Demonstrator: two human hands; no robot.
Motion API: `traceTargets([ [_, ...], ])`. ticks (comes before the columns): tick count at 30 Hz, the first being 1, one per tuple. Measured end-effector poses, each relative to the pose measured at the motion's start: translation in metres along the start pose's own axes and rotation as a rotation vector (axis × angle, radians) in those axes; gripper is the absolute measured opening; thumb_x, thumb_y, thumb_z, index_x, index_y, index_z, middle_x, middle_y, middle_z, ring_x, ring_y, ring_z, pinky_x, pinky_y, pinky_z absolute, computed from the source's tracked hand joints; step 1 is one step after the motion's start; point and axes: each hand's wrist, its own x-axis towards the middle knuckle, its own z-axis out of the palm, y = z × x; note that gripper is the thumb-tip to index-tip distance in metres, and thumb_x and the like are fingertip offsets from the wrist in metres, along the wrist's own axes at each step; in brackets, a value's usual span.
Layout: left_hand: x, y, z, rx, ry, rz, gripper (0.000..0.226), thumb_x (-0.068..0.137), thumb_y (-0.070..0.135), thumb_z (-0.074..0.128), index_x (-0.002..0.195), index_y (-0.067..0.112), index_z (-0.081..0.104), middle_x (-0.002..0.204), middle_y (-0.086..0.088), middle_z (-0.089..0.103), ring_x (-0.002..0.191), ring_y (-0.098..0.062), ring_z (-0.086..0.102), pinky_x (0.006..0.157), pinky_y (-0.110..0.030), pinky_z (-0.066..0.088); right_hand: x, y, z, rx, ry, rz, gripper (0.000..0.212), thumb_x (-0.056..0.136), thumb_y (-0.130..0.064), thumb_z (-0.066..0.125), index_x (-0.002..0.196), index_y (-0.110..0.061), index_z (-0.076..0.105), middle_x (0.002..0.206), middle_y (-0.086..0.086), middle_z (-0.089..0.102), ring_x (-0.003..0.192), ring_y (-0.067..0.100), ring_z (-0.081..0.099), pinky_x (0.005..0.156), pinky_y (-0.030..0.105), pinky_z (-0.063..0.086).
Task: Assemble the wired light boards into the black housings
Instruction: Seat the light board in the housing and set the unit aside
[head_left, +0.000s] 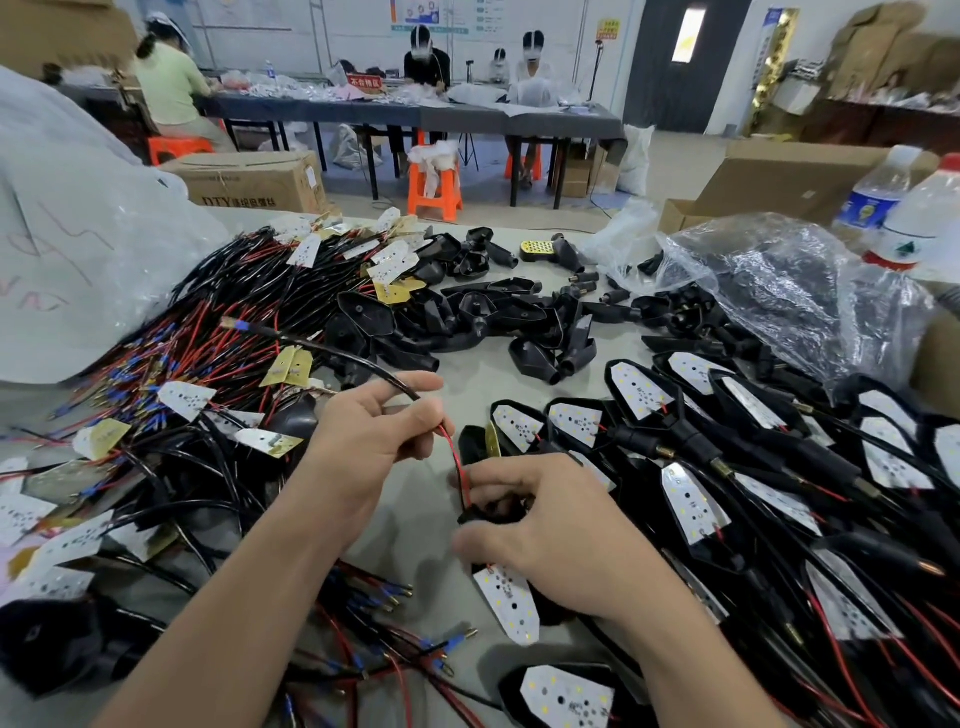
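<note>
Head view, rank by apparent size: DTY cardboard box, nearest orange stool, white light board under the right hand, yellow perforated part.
1. cardboard box
2-3. light board and orange stool look alike; board is much nearer, so unranked
4. yellow perforated part

On the table (410, 525), a heap of wired light boards (218, 332) lies left; loose housings (493, 312) lie centre rear; assembled units (727, 447) lie in rows right. Behind the rows, a plastic bag (779, 280) holds more housings, with two water bottles (878, 195) right of it. Front centre, the left hand (363, 436) holds a wire (457, 457) left of the right hand (540, 525), which grips a housing (493, 512).
</note>
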Motion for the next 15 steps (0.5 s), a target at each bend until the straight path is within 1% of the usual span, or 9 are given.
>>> traceTargets([
  [1, -0.001, 0.001, 0.001, -0.011, -0.030, -0.016, 0.036, 0.073, 0.019, 0.076, 0.108, 0.012, 0.071, 0.073, -0.012, 0.070, 0.053, -0.013, 0.053, 0.059, -0.021, 0.050, 0.001, 0.000, 0.002, 0.022, 0.026, -0.002, 0.012, 0.077, -0.029, 0.079, 0.087, -0.036, 0.077, 0.074, -0.013, 0.071, 0.064, 0.005, 0.060, 0.064, 0.018, 0.050],
  [2, -0.002, 0.001, 0.003, -0.026, -0.053, -0.029, 0.042, 0.069, 0.022, 0.077, 0.109, 0.013, 0.071, 0.074, -0.013, 0.070, 0.053, -0.013, 0.053, 0.059, -0.021, 0.050, 0.002, 0.000, 0.003, 0.020, 0.049, -0.010, 0.006, 0.080, -0.030, 0.077, 0.075, -0.032, 0.074, 0.062, -0.008, 0.063, 0.055, 0.008, 0.050, 0.055, 0.017, 0.042],
  [3, -0.003, 0.000, 0.004, -0.038, -0.064, -0.036, 0.044, 0.069, 0.023, 0.077, 0.111, 0.013, 0.070, 0.075, -0.013, 0.071, 0.053, -0.013, 0.053, 0.058, -0.021, 0.050, 0.003, 0.002, 0.005, 0.002, 0.068, -0.025, 0.016, 0.083, -0.029, 0.075, 0.067, -0.026, 0.071, 0.055, -0.002, 0.052, 0.051, 0.008, 0.041, 0.049, 0.018, 0.035],
  [4, -0.004, 0.000, 0.006, -0.040, -0.065, -0.041, 0.042, 0.072, 0.021, 0.077, 0.112, 0.013, 0.069, 0.076, -0.013, 0.071, 0.052, -0.013, 0.053, 0.057, -0.021, 0.050, 0.004, 0.003, 0.007, 0.002, 0.081, -0.026, 0.022, 0.085, -0.028, 0.072, 0.065, -0.018, 0.068, 0.054, 0.005, 0.044, 0.050, 0.009, 0.035, 0.048, 0.021, 0.031],
  [6, -0.004, -0.001, 0.009, -0.014, -0.051, -0.047, 0.029, 0.082, 0.012, 0.074, 0.110, 0.012, 0.067, 0.075, -0.013, 0.073, 0.050, -0.013, 0.055, 0.055, -0.022, 0.050, 0.005, 0.003, 0.008, 0.025, 0.121, -0.011, 0.028, 0.085, -0.027, 0.069, 0.069, -0.004, 0.064, 0.057, 0.015, 0.040, 0.052, 0.012, 0.032, 0.050, 0.027, 0.029],
  [8, -0.006, -0.002, 0.010, 0.056, -0.078, -0.046, 0.018, 0.088, 0.002, 0.070, 0.103, 0.010, 0.065, 0.075, -0.013, 0.074, 0.051, -0.015, 0.058, 0.055, -0.023, 0.049, 0.006, 0.005, 0.009, 0.029, 0.137, 0.014, 0.030, 0.083, -0.025, 0.069, 0.068, 0.000, 0.062, 0.054, 0.010, 0.035, 0.051, 0.011, 0.031, 0.050, 0.029, 0.029],
  [10, -0.008, -0.001, 0.011, 0.155, -0.176, -0.042, 0.013, 0.090, -0.002, 0.069, 0.097, 0.008, 0.066, 0.077, -0.015, 0.076, 0.055, -0.017, 0.061, 0.059, -0.025, 0.052, 0.007, 0.007, 0.013, -0.020, 0.152, 0.023, 0.030, 0.082, -0.024, 0.069, 0.064, -0.002, 0.058, 0.051, 0.000, 0.032, 0.051, 0.011, 0.029, 0.050, 0.030, 0.028],
  [12, -0.011, 0.000, 0.011, 0.201, -0.246, -0.044, 0.010, 0.088, -0.004, 0.069, 0.093, 0.005, 0.068, 0.081, -0.018, 0.076, 0.061, -0.018, 0.064, 0.064, -0.025, 0.055, 0.009, 0.010, 0.016, -0.061, 0.192, 0.032, 0.029, 0.082, -0.027, 0.068, 0.065, -0.006, 0.059, 0.049, -0.002, 0.034, 0.050, 0.011, 0.031, 0.050, 0.030, 0.029],
  [15, -0.011, 0.003, 0.009, 0.179, -0.220, -0.062, 0.008, 0.088, -0.003, 0.070, 0.092, 0.004, 0.073, 0.085, -0.019, 0.077, 0.065, -0.018, 0.067, 0.070, -0.029, 0.056, 0.009, 0.010, 0.017, -0.020, 0.248, 0.041, 0.028, 0.084, -0.033, 0.068, 0.066, -0.012, 0.066, 0.047, -0.004, 0.041, 0.047, 0.008, 0.036, 0.046, 0.022, 0.031],
])
